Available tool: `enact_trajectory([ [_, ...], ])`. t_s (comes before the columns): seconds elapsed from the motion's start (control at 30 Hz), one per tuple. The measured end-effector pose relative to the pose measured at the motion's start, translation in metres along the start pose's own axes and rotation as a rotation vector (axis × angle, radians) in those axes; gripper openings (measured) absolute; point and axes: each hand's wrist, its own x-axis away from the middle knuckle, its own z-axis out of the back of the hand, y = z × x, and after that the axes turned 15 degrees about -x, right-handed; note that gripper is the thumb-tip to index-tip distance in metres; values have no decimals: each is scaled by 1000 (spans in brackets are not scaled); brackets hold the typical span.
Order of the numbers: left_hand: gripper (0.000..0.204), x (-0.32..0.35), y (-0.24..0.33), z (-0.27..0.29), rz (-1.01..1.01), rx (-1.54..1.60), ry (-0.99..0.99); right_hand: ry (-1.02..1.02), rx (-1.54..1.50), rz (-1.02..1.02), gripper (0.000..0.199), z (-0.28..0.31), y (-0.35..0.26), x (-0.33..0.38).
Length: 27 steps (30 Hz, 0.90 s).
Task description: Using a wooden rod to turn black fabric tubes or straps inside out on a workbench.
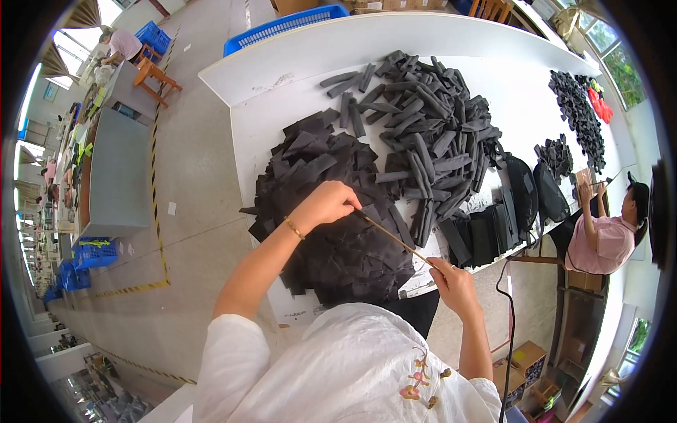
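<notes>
A thin, light-brown stick (396, 239) slants between my two hands above a heap of flat black fabric pieces (338, 247). My right hand (455, 285) is closed round its near end, close to the table's front edge. My left hand (328, 204) pinches at the far end, where the tip looks dark. Whether a bit of fabric is also in those fingers, I cannot tell. Just beyond the heap lies a pile of dark grey rolled or tube-shaped pieces (437, 134).
Neat black stacks (476, 236) and black rounded pieces (520, 190) lie to the right. Farther right a person in pink (599, 236) works at the same white table. A raised white board (395, 35) edges the back, with a blue basket (282, 28) behind it. A black cable (509, 303) hangs at right.
</notes>
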Motion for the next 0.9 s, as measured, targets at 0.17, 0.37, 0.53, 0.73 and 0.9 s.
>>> enact_trajectory([
  [0.17,13,3,25,-19,-212,-40,129,-97,-27,-95,25,-20,1,-13],
  [0.37,51,23,97,3,-181,-310,586,-82,-780,-259,29,-91,10,-33],
  [0.53,53,53,42,-74,367,1723,542,-221,-1033,-349,27,-118,-13,-35],
  [0.73,19,44,68,-83,528,2147,613,67,-646,-111,23,-154,-26,-29],
  [0.9,19,34,61,-67,607,2058,690,-14,-537,-249,16,-152,-18,-10],
])
